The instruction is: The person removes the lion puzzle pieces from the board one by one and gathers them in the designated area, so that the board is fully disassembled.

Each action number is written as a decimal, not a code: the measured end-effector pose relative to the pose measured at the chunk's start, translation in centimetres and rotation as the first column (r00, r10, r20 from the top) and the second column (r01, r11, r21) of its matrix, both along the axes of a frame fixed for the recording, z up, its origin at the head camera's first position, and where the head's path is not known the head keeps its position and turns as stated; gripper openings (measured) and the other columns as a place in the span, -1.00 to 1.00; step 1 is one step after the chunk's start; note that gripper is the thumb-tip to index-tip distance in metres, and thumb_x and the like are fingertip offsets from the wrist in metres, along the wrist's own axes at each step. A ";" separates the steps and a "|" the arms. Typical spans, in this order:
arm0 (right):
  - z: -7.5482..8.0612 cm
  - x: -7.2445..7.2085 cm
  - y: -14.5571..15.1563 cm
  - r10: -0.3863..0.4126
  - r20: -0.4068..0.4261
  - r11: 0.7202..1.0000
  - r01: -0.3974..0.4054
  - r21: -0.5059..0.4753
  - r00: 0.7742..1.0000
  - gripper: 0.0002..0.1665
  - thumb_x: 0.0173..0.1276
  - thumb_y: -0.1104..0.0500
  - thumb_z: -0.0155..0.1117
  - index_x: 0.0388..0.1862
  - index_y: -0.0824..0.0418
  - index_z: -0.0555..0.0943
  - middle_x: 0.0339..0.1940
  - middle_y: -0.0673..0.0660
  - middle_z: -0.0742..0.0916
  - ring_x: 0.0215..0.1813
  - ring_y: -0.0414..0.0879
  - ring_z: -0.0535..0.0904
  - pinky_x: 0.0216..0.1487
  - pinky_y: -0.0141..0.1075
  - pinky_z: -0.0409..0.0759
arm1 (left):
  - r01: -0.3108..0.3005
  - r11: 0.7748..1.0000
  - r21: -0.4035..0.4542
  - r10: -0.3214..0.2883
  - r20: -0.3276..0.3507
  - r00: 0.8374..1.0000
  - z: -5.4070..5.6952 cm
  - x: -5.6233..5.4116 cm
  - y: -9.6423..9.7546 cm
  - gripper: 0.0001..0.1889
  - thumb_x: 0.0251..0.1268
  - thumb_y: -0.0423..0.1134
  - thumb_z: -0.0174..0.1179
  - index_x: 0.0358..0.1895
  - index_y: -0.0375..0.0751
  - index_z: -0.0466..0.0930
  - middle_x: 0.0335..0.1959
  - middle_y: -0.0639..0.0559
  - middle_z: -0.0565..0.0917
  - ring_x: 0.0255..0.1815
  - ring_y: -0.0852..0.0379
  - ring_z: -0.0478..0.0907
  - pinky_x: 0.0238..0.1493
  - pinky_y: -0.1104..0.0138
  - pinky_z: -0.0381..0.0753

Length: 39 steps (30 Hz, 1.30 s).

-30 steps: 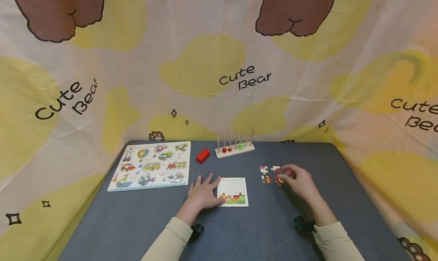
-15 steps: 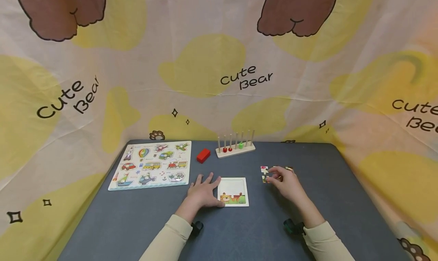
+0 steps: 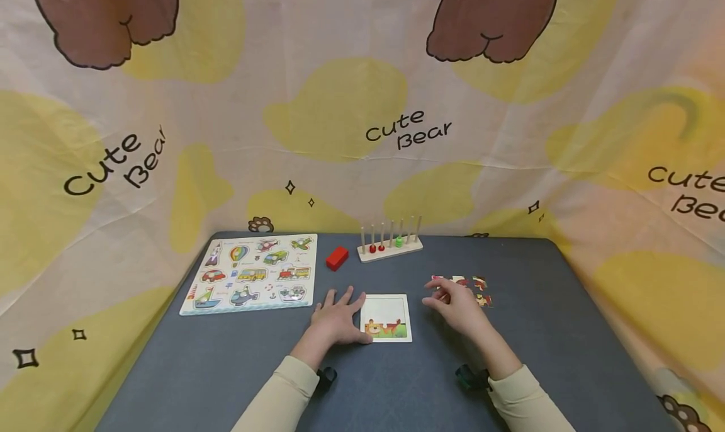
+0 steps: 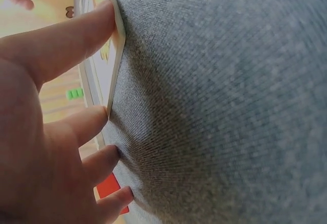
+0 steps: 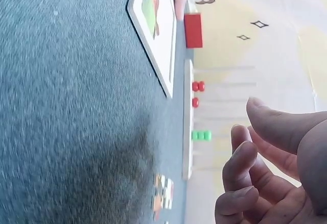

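A small white puzzle board (image 3: 385, 307) lies flat on the table, its lower strip filled with a picture of an orange animal on green. Spread over its left side, my left hand (image 3: 335, 322) touches it; in the left wrist view the thumb (image 4: 82, 35) rests on one edge and the index fingertip meets a corner. My right hand (image 3: 460, 306) hovers between the board and several loose jigsaw pieces (image 3: 480, 283), partly covering them. In the right wrist view, the right thumb (image 5: 276, 124) stands apart from the bent fingers, and nothing shows between them.
A vehicle puzzle board (image 3: 249, 273) lies at the back left. Behind the small board are a red block (image 3: 337, 258) and a wooden peg rack (image 3: 391, 250) with red and green beads. A printed cloth wall (image 3: 328, 117) stands behind the table (image 3: 396, 388).
My right hand has moved left, away from the right-hand jigsaw pieces and towards the small board, uncovering pieces on the right. My left hand has stayed on the board.
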State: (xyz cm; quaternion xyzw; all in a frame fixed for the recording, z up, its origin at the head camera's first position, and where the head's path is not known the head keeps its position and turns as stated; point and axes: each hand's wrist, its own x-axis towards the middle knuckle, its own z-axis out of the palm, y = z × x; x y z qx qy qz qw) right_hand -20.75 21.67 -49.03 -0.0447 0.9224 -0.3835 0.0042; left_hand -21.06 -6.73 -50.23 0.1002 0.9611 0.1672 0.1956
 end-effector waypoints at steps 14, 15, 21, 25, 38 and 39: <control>-0.4 0.8 -3.6 0.061 0.036 0.996 -0.059 -0.060 0.997 -0.65 0.30 0.15 0.47 0.06 0.15 0.69 -0.38 -0.04 0.68 -0.40 -0.14 0.50 -0.42 -0.32 0.49 | -0.008 1.000 0.005 0.008 -0.015 1.000 0.0 0.1 0.1 0.02 -0.04 0.26 0.47 0.56 0.15 0.25 0.64 -0.06 0.13 0.63 -0.37 -0.10 0.49 -0.35 0.01; -0.5 0.8 -3.9 0.069 0.033 0.995 -0.066 -0.068 0.997 -0.65 0.30 0.16 0.47 0.05 0.15 0.69 -0.38 -0.04 0.67 -0.40 -0.14 0.50 -0.43 -0.33 0.49 | -0.010 1.000 0.006 0.011 -0.015 1.000 0.1 0.2 0.1 0.02 -0.04 0.26 0.47 0.56 0.15 0.25 0.64 -0.06 0.13 0.63 -0.37 -0.11 0.49 -0.35 0.01; -0.9 1.1 -5.2 0.127 0.037 0.989 -0.124 -0.081 0.991 -0.66 0.31 0.16 0.46 0.05 0.17 0.69 -0.39 -0.04 0.67 -0.42 -0.15 0.51 -0.45 -0.35 0.47 | -0.021 1.000 0.001 0.021 -0.010 1.000 0.0 0.1 0.1 0.01 -0.03 0.27 0.46 0.57 0.18 0.24 0.64 -0.04 0.12 0.64 -0.35 -0.12 0.50 -0.34 -0.01; -0.9 1.3 -5.8 0.150 0.056 0.986 -0.145 -0.077 0.987 -0.66 0.34 0.14 0.44 0.07 0.16 0.68 -0.37 -0.05 0.68 -0.40 -0.14 0.51 -0.44 -0.36 0.47 | -0.015 1.000 -0.007 0.015 -0.007 1.000 -0.2 0.0 0.1 0.02 -0.02 0.29 0.45 0.57 0.19 0.23 0.65 -0.03 0.12 0.64 -0.35 -0.13 0.50 -0.34 -0.02; -1.6 1.5 -7.7 0.251 0.057 0.965 -0.245 -0.096 0.966 -0.73 0.38 0.16 0.40 0.03 0.16 0.68 -0.40 -0.06 0.69 -0.46 -0.19 0.52 -0.48 -0.38 0.48 | -0.010 1.000 -0.013 0.010 -0.020 1.000 -0.2 0.1 -0.1 0.02 -0.03 0.31 0.45 0.57 0.20 0.23 0.65 -0.01 0.11 0.65 -0.32 -0.12 0.50 -0.33 -0.01; -1.7 1.5 -7.9 0.255 0.054 0.964 -0.249 -0.096 0.966 -0.74 0.38 0.17 0.40 0.02 0.16 0.68 -0.41 -0.06 0.69 -0.47 -0.20 0.52 -0.49 -0.38 0.47 | -0.009 1.000 -0.010 0.009 -0.024 1.000 -0.1 0.1 -0.1 0.02 -0.03 0.31 0.45 0.57 0.19 0.24 0.65 -0.01 0.12 0.65 -0.32 -0.11 0.50 -0.33 0.00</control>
